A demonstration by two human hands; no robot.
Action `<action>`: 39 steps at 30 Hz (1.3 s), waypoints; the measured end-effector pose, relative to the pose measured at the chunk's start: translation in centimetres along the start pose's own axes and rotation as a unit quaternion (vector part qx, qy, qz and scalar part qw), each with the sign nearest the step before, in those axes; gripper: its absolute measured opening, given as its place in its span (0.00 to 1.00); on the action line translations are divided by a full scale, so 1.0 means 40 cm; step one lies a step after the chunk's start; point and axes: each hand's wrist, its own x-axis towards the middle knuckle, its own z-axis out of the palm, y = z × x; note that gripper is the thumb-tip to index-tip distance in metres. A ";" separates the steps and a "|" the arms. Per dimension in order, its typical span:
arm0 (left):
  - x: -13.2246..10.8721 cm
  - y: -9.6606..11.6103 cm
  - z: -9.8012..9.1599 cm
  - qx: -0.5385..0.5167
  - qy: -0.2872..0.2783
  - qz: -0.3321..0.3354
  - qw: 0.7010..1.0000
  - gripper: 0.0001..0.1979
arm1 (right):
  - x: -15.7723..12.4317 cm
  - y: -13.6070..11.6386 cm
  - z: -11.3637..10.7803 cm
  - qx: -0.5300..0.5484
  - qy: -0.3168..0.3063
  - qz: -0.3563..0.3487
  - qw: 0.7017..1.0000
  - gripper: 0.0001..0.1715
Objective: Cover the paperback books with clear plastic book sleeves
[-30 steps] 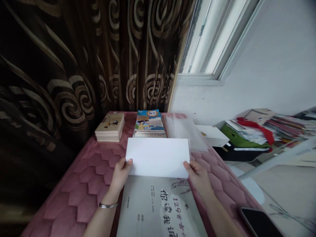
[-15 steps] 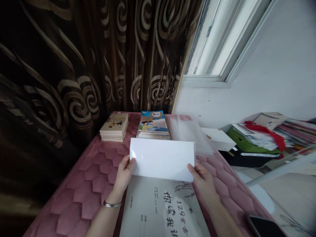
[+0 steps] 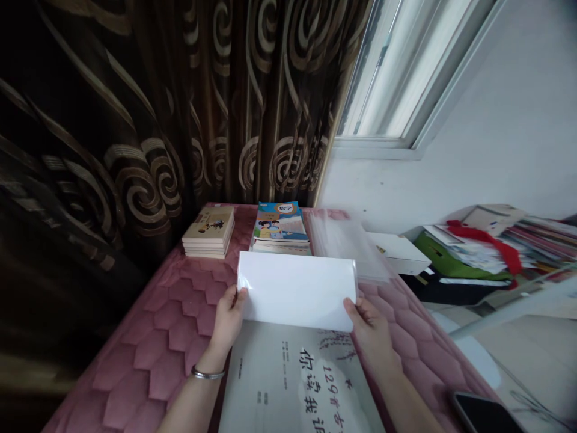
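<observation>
My left hand point(image 3: 229, 313) and my right hand point(image 3: 367, 322) pinch the two side edges of a blank white sheet point(image 3: 297, 291), thumbs on top. Clear, glossy plastic shows along the sheet's edges. Directly below it lies a pale grey book page point(image 3: 288, 379), its large Chinese characters and "129" turned sideways. The sheet overlaps or meets the page's far edge; whether the two are joined I cannot tell. My fingers behind the sheet are mostly hidden.
The pink quilted surface point(image 3: 162, 337) carries a stack of tan books point(image 3: 210, 231), a stack topped by a blue textbook point(image 3: 279, 222), clear plastic sleeves point(image 3: 347, 246) and a white box point(image 3: 399, 254). A phone point(image 3: 484, 414) lies at the near right. Papers and bags point(image 3: 469, 252) are piled farther right.
Almost nothing differs. Both hands keep their hold on the white sheet, and my left wrist has shifted very slightly to the right.
</observation>
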 end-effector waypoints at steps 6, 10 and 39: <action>0.002 0.008 -0.007 -0.061 -0.042 -0.039 0.996 0.18 | 0.009 0.004 0.004 -0.026 0.028 -0.024 0.999 0.27; 0.000 0.026 -0.010 -0.119 -0.046 -0.045 0.991 0.17 | 0.012 0.014 0.009 -0.031 0.041 -0.032 0.998 0.26; 0.021 -0.018 0.004 0.313 -0.022 -0.016 0.949 0.18 | 0.045 0.032 0.046 -0.241 0.062 -0.069 0.966 0.26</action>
